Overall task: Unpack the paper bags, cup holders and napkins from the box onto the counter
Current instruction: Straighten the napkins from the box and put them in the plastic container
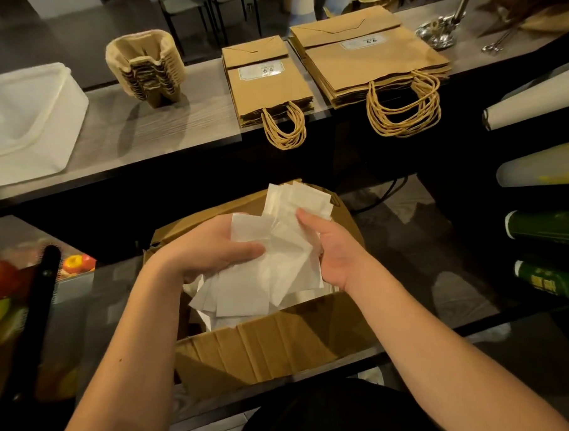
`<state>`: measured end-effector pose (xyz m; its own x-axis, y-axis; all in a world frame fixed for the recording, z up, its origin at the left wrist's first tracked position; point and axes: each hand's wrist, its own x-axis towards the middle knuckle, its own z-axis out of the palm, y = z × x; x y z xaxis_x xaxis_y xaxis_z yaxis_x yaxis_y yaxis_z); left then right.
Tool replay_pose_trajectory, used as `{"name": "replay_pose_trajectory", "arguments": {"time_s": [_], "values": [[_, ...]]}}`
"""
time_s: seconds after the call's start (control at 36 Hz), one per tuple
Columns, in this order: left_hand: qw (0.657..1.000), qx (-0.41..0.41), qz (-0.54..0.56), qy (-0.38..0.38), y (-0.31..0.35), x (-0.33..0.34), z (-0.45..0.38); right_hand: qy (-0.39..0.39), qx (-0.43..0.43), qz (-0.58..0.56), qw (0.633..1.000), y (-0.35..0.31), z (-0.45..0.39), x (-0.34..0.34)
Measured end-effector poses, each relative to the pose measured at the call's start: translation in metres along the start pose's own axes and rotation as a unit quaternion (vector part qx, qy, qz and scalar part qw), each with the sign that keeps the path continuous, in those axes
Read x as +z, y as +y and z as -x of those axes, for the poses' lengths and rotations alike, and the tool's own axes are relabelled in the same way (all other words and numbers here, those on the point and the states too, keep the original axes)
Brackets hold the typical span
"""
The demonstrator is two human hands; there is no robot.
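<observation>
A loose bundle of white napkins (278, 248) is held over the open cardboard box (266, 346). My left hand (209, 248) grips the bundle from the left and my right hand (337, 252) grips it from the right. More white paper lies inside the box under the bundle. On the grey counter (175, 129) stand a stack of pulp cup holders (148, 66), a small stack of brown paper bags (267, 82) and a larger stack of brown paper bags (370, 55), their rope handles hanging over the front edge.
A white plastic tub (28, 122) sits at the counter's left end. A metal stand (439, 29) and tongs (497, 43) are at the far right. Rolled papers (532, 100) and green rolls (547, 226) jut in on the right. Fruit (5, 279) lies on a shelf at left.
</observation>
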<state>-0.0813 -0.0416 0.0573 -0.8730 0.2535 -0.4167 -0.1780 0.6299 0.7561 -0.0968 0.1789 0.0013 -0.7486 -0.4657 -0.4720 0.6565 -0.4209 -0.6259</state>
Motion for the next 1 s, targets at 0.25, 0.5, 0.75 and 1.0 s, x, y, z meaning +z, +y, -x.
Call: {"name": "replay_pose_trajectory", "arguments": {"time_s": [0.25, 0.5, 0.75, 1.0], "values": [[0.983, 0.076, 0.153, 0.065, -0.009, -0.017, 0.023, 0.082, -0.008, -0.050, 0.995, -0.003, -0.011, -0.012], [0.905, 0.083, 0.376, 0.179, -0.012, -0.035, 0.023, 0.101, 0.005, -0.064, 0.993, -0.003, -0.014, -0.006], [0.951, 0.025, 0.253, 0.176, 0.043, 0.013, -0.003, 0.032, -0.015, 0.058, 0.998, 0.001, -0.010, 0.015], [0.972, 0.013, 0.058, 0.227, 0.047, 0.022, -0.013, -0.043, -0.009, 0.028, 0.999, -0.006, -0.005, 0.015]]}}
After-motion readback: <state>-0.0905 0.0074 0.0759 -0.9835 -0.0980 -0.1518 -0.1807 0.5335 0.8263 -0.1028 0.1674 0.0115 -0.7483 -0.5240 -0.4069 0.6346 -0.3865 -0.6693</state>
